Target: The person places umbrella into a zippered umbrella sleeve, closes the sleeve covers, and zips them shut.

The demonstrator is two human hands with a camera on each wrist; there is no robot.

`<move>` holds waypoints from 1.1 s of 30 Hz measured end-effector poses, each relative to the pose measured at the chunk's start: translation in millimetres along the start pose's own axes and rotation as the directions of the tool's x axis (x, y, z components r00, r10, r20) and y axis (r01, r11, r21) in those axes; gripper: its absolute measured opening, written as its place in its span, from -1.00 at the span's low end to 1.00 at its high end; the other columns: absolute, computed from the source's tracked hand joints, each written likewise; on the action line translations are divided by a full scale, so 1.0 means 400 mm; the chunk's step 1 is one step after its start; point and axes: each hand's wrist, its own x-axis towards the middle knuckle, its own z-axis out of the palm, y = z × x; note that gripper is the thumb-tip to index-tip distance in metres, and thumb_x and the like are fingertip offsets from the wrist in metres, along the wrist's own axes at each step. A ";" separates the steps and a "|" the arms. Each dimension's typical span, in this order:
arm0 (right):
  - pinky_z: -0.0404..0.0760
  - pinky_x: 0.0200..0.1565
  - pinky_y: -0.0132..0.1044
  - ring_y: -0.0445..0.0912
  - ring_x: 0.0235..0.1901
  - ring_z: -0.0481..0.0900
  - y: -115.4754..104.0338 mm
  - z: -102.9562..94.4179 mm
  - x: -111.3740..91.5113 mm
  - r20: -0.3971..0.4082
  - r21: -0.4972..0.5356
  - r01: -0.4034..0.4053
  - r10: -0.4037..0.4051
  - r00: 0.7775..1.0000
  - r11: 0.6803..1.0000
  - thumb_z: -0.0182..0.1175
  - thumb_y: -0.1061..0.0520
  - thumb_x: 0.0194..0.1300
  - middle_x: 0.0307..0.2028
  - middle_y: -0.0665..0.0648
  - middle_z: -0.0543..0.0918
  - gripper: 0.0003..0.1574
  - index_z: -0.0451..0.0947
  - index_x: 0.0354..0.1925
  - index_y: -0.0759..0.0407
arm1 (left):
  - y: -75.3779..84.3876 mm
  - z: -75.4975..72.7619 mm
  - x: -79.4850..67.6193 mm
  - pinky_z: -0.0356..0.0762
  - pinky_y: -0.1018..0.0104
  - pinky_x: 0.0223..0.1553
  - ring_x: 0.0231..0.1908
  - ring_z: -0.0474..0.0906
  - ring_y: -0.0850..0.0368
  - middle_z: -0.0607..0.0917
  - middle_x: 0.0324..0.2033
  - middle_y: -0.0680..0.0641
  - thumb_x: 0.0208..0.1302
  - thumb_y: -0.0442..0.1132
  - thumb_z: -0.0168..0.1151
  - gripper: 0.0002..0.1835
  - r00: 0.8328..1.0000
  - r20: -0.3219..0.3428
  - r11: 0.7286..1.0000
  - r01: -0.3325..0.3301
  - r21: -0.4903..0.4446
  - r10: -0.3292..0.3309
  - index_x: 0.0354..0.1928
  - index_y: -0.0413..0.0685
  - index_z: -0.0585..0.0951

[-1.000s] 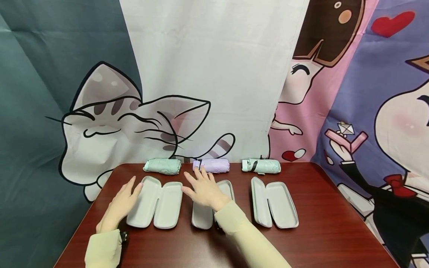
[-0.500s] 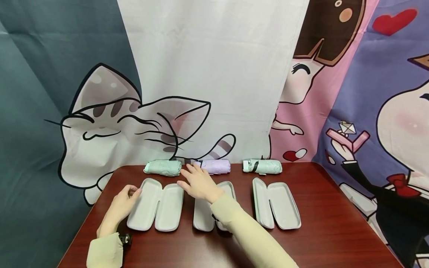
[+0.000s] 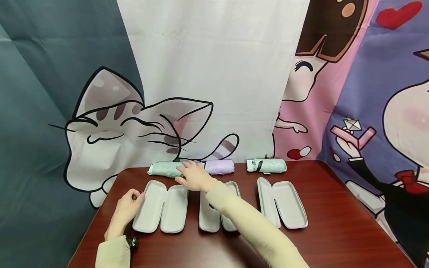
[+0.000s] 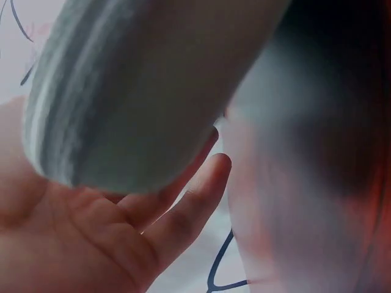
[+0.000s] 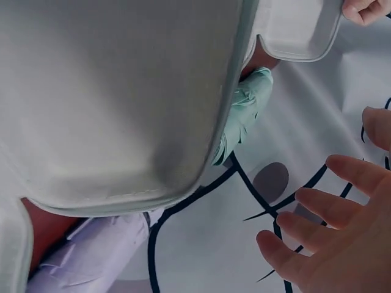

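Bundle (image 3: 164, 169), green, leftmost, long axis sideways

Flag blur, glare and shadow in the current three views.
Head: mostly crisp, pale glare on the table toward the front; left wrist: dim, close-up case out of focus, right side a reddish blur, left hand clearer; right wrist: soft shadow inside the nearest tray-like case half.

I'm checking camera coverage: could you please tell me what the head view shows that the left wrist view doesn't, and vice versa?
Only head: the right hand, left mint roll, purple roll and right mint roll.
Only left wrist: the left hand's creased palm and the left case's ridged outer side.
Both: left hand, left case, backdrop.
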 end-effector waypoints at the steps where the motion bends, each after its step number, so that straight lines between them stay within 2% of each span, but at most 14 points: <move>1: 0.26 0.28 0.10 0.08 0.38 0.22 -0.002 0.000 0.008 0.002 -0.008 0.001 -0.001 1.000 1.000 -0.08 -0.26 0.48 0.37 0.18 0.33 -0.35 0.34 0.39 -0.05 | 0.000 0.001 0.001 0.30 0.23 -0.39 -0.46 0.36 0.06 0.43 -0.49 -0.06 0.46 -0.04 0.06 -0.70 1.000 -0.003 1.000 -0.001 0.001 0.001 -0.24 -0.17 0.44; 9: 0.42 0.15 0.03 0.05 0.28 0.36 -0.028 0.023 0.093 -0.015 0.000 0.005 -0.005 1.000 1.000 0.00 -0.19 0.45 0.32 0.13 0.41 -0.38 0.35 0.38 -0.06 | 0.000 0.008 0.007 0.28 0.25 -0.43 -0.49 0.35 0.07 0.42 -0.51 -0.04 0.46 -0.04 0.05 -0.72 0.998 -0.055 1.000 -0.003 0.005 0.003 -0.30 -0.12 0.44; 16: 0.40 0.20 -0.04 -0.01 0.28 0.37 -0.065 0.068 0.165 0.068 0.012 -0.012 0.011 0.998 1.000 0.01 -0.18 0.45 0.33 0.03 0.40 -0.38 0.34 0.39 -0.09 | -0.005 0.010 0.005 0.30 0.24 -0.43 -0.48 0.37 0.07 0.46 -0.49 -0.04 0.45 -0.03 0.06 -0.72 0.999 -0.034 1.000 0.011 -0.006 -0.011 -0.31 -0.11 0.45; 19: 0.38 0.21 -0.07 -0.02 0.29 0.36 -0.080 0.077 0.194 0.102 0.025 -0.019 0.016 0.995 1.000 0.03 -0.17 0.44 0.34 0.00 0.39 -0.37 0.32 0.41 -0.10 | -0.008 0.008 0.004 0.31 0.24 -0.41 -0.47 0.38 0.07 0.46 -0.49 -0.04 0.44 -0.04 0.06 -0.72 0.999 -0.048 1.000 0.010 0.001 -0.010 -0.32 -0.11 0.46; 24: 0.38 0.21 -0.10 -0.04 0.30 0.35 -0.085 0.093 0.236 0.139 0.028 -0.017 0.013 0.990 0.999 0.07 -0.16 0.43 0.34 -0.03 0.39 -0.36 0.31 0.41 -0.12 | -0.014 0.012 0.004 0.32 0.24 -0.39 -0.46 0.38 0.07 0.47 -0.48 -0.05 0.45 -0.05 0.07 -0.72 0.999 -0.040 1.000 0.006 -0.004 -0.006 -0.30 -0.13 0.47; 29: 0.35 0.24 -0.12 -0.06 0.29 0.34 -0.066 0.121 0.250 0.202 -0.034 -0.100 0.105 0.974 0.994 0.10 -0.15 0.41 0.33 -0.06 0.39 -0.37 0.33 0.39 -0.14 | -0.018 0.020 0.004 0.32 0.26 -0.37 -0.46 0.38 0.09 0.47 -0.47 -0.03 0.44 -0.06 0.08 -0.74 1.000 -0.018 1.000 -0.001 -0.011 0.001 -0.29 -0.12 0.48; 33: 0.31 0.26 -0.04 -0.03 0.33 0.27 -0.069 0.143 0.266 0.206 -0.038 -0.164 0.169 0.964 0.986 0.14 -0.16 0.38 0.36 0.00 0.34 -0.30 0.26 0.42 -0.16 | -0.019 0.011 0.002 0.32 0.25 -0.37 -0.46 0.38 0.08 0.47 -0.47 -0.04 0.44 -0.08 0.09 -0.75 0.999 -0.036 1.000 -0.011 -0.004 0.011 -0.29 -0.13 0.49</move>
